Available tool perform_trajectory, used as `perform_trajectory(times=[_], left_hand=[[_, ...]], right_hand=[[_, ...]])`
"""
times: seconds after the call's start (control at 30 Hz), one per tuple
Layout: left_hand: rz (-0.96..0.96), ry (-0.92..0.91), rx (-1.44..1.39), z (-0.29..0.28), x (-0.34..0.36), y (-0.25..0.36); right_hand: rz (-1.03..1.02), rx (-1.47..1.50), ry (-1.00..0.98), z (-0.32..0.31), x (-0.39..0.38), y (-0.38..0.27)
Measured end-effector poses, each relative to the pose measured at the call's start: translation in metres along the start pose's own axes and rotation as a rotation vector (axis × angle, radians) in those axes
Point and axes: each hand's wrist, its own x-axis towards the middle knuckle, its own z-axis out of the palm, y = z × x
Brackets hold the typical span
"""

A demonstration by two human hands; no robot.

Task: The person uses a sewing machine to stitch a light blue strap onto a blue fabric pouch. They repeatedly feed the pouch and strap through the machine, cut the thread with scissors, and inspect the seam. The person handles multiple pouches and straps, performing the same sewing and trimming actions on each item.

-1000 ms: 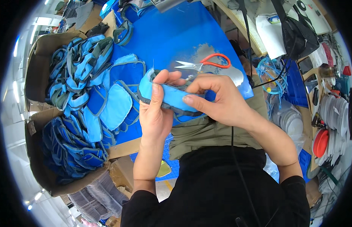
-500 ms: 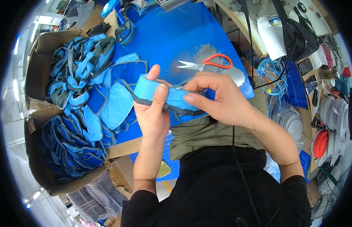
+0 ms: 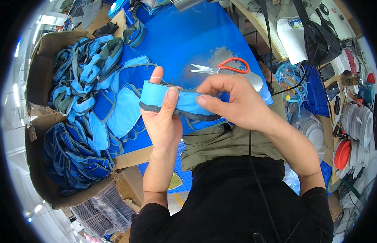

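1. Blue fabric with a dark grey bound edge, a long padded strip (image 3: 184, 103), is held up between both hands just above the bench (image 3: 196, 40).
2. Left hand (image 3: 162, 117): its fingers are closed on the strip's left end, the thumb (image 3: 170, 99) pressed across the front and the index finger standing up behind the top edge.
3. Right hand (image 3: 233, 101): its fingers pinch the strip's right part, thumb on the front face, the other fingers curled over the top.
4. A thin pale thread (image 3: 158, 79) loops off the strip just beside the left index fingertip.
5. Beyond the right fingers, near but apart from them, red-handled scissors (image 3: 223, 67) lie on the blue bench cover with blades pointing left.
6. Left of the left fingers, loose blue fabric pieces (image 3: 123, 109) lie on the bench, the nearest almost touching the hand.
7. Farther left, well apart, two cardboard boxes (image 3: 38, 73) hold heaps of similar blue and grey pieces.
8. Well to the right of the right fingers sit stacked white plates (image 3: 358, 125).
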Motion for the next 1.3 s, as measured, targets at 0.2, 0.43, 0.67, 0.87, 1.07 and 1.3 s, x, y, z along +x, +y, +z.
perform_trajectory(times=[0.2,0.43,0.67,0.87,1.07,1.3], left_hand=[[0.017,0.029,-0.014,0.001,0.001,-0.004],[-0.026,0.013,-0.11,0.002,0.002,-0.003],[-0.118,-0.139,0.489,-0.075,0.008,0.018],[0.525,-0.246,0.909,-0.016,0.025,0.063],[0.385,-0.489,0.642,-0.019,0.058,0.045],[0.566,0.166,0.636,-0.086,0.108,0.019]], right_hand=[[0.037,0.007,-0.007,0.0,0.002,0.002],[-0.054,0.012,0.034,0.003,0.003,0.003],[-0.025,0.061,-0.001,-0.004,0.002,-0.002],[0.028,0.035,-0.087,-0.005,0.004,-0.007],[0.043,0.014,-0.101,-0.004,0.001,-0.014],[-0.041,-0.1,0.073,-0.035,-0.015,-0.039]])
